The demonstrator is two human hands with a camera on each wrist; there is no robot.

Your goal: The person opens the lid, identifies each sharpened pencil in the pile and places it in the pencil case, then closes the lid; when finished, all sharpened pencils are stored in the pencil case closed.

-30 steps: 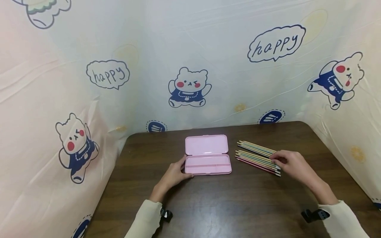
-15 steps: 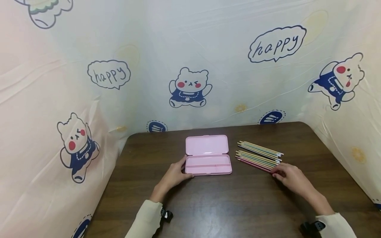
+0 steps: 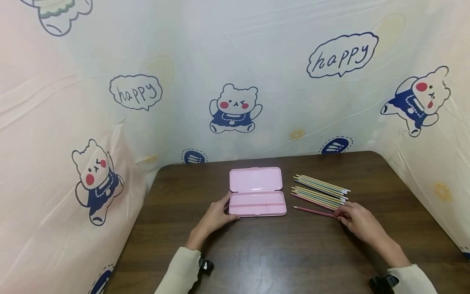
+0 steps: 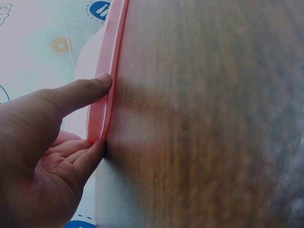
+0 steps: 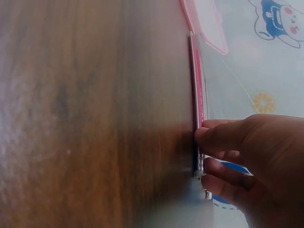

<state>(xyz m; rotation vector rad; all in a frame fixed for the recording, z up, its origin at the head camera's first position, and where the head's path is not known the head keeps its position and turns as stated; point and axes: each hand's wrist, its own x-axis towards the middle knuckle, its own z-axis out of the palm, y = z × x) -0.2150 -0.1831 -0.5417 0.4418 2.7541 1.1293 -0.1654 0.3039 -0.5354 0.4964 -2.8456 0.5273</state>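
A pink pencil case [image 3: 257, 210] lies with its lid folded back on the table. My left hand [image 3: 213, 216] holds its near left corner, thumb on the front edge and fingers along the left side; the left wrist view shows this grip on the case [image 4: 100, 107]. To the right, my right hand [image 3: 361, 222] pinches a red pencil [image 3: 313, 211] near its back end, between thumb and fingers. Behind that pencil, several more pencils [image 3: 317, 197] lie side by side in two groups, tips toward the case. In the right wrist view, fingers cover part of the red pencil [image 5: 199, 90].
The dark wooden table [image 3: 279, 253] carries the case and pencils. A pale curtain [image 3: 176, 122] printed with cartoon bears hangs behind the table and along both sides. Small black cameras [image 3: 206, 266] are worn at the wrists.
My right hand has moved from the pencils' back ends toward the near side and drawn one red pencil away from the group. The left hand stays at the case.
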